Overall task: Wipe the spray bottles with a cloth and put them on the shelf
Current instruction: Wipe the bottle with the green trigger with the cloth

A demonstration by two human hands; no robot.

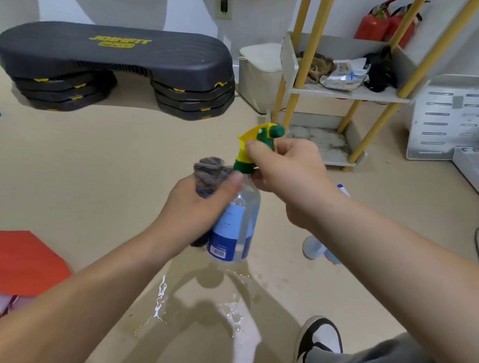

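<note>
A clear spray bottle [241, 220] with a blue label and a green and yellow trigger head hangs above the floor in front of me. My right hand [286, 170] grips it at the neck and trigger. My left hand [197, 207] holds a bunched grey cloth [211, 171] pressed against the bottle's left side. A second spray bottle [317, 246], white with a blue tip, lies on the floor behind my right forearm, partly hidden. The shelf [347, 94] with yellow poles stands at the back right.
Spilled water [233, 312] spreads over the floor below the bottle. A black step platform [114, 61] sits at the back left, a white bin [260, 76] beside the shelf, a metal rack [457, 124] at right, red material [17, 260] at left. My shoe [318, 340] is lower right.
</note>
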